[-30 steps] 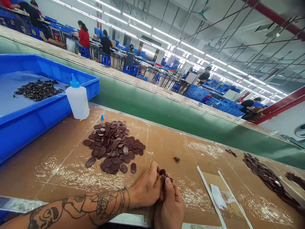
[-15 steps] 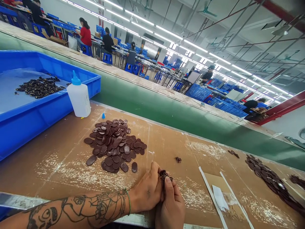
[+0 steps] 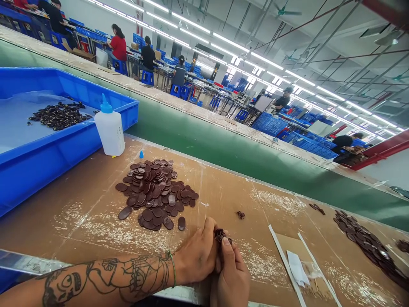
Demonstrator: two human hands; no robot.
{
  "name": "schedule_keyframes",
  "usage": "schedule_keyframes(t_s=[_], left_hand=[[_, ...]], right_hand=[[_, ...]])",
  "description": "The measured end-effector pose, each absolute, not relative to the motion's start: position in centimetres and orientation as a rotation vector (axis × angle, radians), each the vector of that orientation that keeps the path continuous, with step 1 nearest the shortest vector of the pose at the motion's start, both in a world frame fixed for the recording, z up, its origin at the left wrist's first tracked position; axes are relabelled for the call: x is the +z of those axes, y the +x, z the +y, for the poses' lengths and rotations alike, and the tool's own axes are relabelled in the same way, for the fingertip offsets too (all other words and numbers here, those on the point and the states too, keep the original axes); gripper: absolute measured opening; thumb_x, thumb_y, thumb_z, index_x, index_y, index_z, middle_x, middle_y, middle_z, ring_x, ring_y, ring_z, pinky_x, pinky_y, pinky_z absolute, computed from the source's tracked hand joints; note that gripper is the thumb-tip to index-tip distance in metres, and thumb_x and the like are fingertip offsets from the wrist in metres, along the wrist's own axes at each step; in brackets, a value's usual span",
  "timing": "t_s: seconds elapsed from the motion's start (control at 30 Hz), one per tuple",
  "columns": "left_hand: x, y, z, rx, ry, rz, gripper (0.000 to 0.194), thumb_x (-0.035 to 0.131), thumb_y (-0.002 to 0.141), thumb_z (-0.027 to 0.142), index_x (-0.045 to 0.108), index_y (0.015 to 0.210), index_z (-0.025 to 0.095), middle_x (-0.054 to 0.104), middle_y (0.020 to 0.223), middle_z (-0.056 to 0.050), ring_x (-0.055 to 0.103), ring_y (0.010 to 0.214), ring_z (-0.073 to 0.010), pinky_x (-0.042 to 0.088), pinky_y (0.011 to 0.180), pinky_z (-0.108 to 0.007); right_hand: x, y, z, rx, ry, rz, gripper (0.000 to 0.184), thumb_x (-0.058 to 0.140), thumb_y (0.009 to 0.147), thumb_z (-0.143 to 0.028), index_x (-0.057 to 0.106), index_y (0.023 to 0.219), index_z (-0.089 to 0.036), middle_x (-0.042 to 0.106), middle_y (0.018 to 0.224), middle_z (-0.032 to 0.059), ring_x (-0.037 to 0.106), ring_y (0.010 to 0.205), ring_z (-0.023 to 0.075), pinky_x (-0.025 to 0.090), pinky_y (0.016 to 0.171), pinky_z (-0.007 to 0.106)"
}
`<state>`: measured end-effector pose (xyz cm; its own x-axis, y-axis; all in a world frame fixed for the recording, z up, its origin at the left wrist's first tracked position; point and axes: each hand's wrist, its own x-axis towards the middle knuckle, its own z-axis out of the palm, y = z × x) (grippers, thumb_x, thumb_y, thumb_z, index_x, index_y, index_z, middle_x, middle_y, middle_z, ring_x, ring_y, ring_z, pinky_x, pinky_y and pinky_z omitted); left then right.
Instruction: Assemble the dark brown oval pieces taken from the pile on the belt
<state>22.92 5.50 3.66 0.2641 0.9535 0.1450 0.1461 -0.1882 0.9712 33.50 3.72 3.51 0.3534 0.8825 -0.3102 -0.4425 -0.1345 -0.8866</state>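
At the near edge of the table, my left hand [image 3: 196, 256] and my right hand [image 3: 232, 270] meet with closed fingers. Between their fingertips is a small dark brown looped piece [image 3: 220, 234], mostly covered by my fingers and thumb. Left of and beyond my hands lies a heap of flat dark brown oval pieces [image 3: 156, 192]. A similar small brown looped piece [image 3: 240, 215] rests alone on the brown tabletop [image 3: 223, 183], a little beyond my right hand.
A blue tray [image 3: 64, 145] with small black pieces [image 3: 60, 116] stands at the left, beside a white squeeze bottle [image 3: 110, 132]. Paper strips frame a white slip [image 3: 297, 267] at the right. More brown ovals [image 3: 367, 243] lie farther right. A green-sided ledge [image 3: 207, 143] borders the table's back.
The view has shifted slightly, so the surroundings sit a little farther right. Both hands keep nearly the same pinch on the brown looped piece.
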Motion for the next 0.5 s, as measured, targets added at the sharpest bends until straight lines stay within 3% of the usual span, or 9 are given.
schedule_keyframes(t_s=[0.2,0.3,0.5], left_hand=[[3.7,22.7,5.6,1.018,1.596,1.081,0.015,0.041,0.101,0.035,0.04,0.108,0.021,0.065,0.088,-0.009,0.064,0.097,-0.0296,0.045,0.08,-0.038],[3.8,22.7,5.7,1.019,1.606,1.082,0.013,0.043,0.1,0.032,0.042,0.107,0.021,0.062,0.079,-0.007,0.064,0.091,-0.0286,0.042,0.071,-0.034],[4.1,22.8,5.9,1.05,1.615,1.039,0.008,0.043,0.1,0.029,0.042,0.103,0.022,0.06,0.071,-0.001,0.058,0.061,-0.0194,0.037,0.057,-0.029]], right_hand=[[2.7,34.0,3.6,1.199,-1.248,-0.6,0.05,0.093,0.061,-0.057,0.069,0.076,-0.015,0.041,0.05,-0.0091,0.032,0.05,0.0057,0.031,0.045,0.015],[2.9,34.0,3.5,1.198,-1.262,-0.631,0.052,0.092,0.062,-0.059,0.065,0.071,-0.016,0.042,0.048,-0.0086,0.032,0.049,0.0058,0.031,0.045,0.016],[3.8,33.2,3.6,1.195,-1.249,-0.535,0.06,0.095,0.052,-0.062,0.058,0.064,-0.016,0.041,0.046,-0.0091,0.032,0.047,0.004,0.03,0.044,0.014]])
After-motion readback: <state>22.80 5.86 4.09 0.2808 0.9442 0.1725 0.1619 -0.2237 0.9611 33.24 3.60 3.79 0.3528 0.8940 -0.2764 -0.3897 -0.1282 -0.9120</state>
